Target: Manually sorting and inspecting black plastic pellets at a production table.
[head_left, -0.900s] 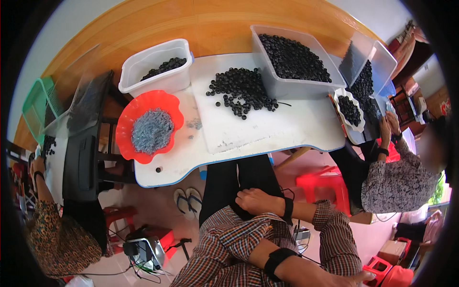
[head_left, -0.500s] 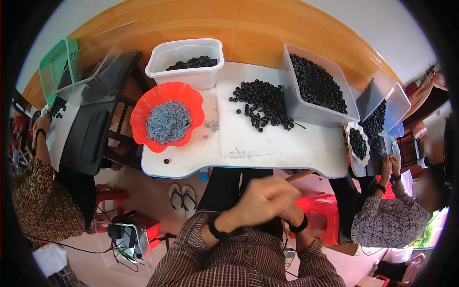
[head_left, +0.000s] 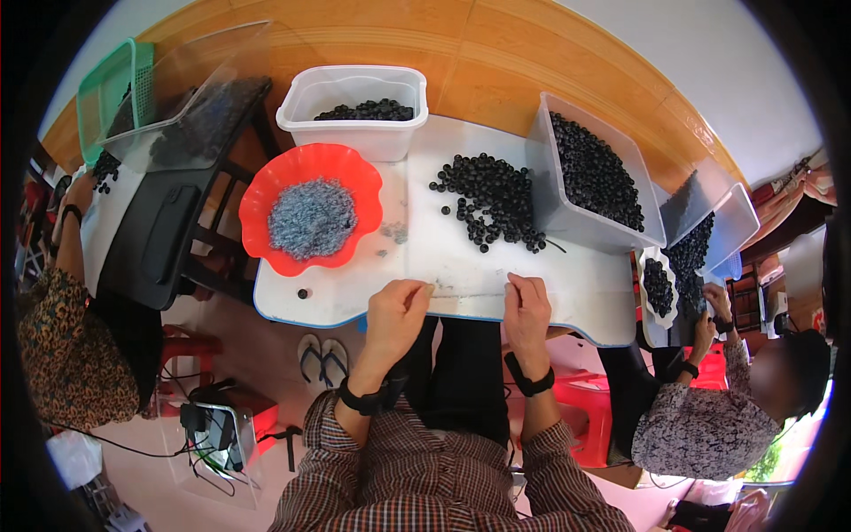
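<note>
My left hand [head_left: 396, 321] is at the table's front edge, thumb and forefinger pinched together. Across from it, my right hand [head_left: 528, 312] is also closed in a pinch, with a gap between the two. Anything in either pinch is too small to make out. Beyond my hands lies a loose pile of small round black pieces [head_left: 492, 191] on a white board [head_left: 425, 239]. To the left stands a red scalloped bowl [head_left: 257, 208] holding a heap of tiny grey-blue pieces [head_left: 312, 219].
Behind the bowl stands a white tub [head_left: 355, 135] with black pieces. A large translucent bin [head_left: 585, 217] of them is at the right. One black piece [head_left: 303, 293] sits near the left edge. Co-workers sit on both sides; a red stool [head_left: 587, 417] is beside me.
My hands were together and blurred in front of my body. They have moved apart and forward to the table's front edge, each pinched. The view has shifted slightly.
</note>
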A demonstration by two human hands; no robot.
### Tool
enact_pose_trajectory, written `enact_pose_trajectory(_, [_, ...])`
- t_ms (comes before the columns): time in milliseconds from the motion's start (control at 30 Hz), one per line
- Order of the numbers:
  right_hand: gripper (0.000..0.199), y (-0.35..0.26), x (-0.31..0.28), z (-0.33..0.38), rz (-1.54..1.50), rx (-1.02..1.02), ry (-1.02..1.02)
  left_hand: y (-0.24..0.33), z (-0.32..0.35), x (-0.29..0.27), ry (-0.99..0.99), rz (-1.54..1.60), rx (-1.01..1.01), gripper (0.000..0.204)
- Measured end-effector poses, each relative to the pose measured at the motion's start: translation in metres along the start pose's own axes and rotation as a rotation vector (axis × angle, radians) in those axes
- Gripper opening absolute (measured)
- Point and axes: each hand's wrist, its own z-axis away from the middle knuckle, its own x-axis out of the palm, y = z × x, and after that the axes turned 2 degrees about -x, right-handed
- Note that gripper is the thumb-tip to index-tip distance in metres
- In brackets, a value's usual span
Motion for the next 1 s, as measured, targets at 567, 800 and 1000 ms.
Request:
enact_pose_trajectory(567, [0.016, 0.001, 0.018, -0.007, 0.171, 0.116, -0.042, 0.011, -0.062, 0.09, -0.005, -0.517, 0.345, 0.017])
enact_pose_trajectory(800, [0.009, 0.002, 0.02, -0.006, 0.085, 0.136, -0.008, 0.009, -0.067, 0.098, -0.003, -0.642, 0.345, 0.02])
enact_pose_trajectory(1000, [0.008, 0.004, 0.019, -0.006, 0.106, 0.074, 0.014, 0.007, -0.065, 0.1, -0.011, -0.652, 0.377, 0.018])
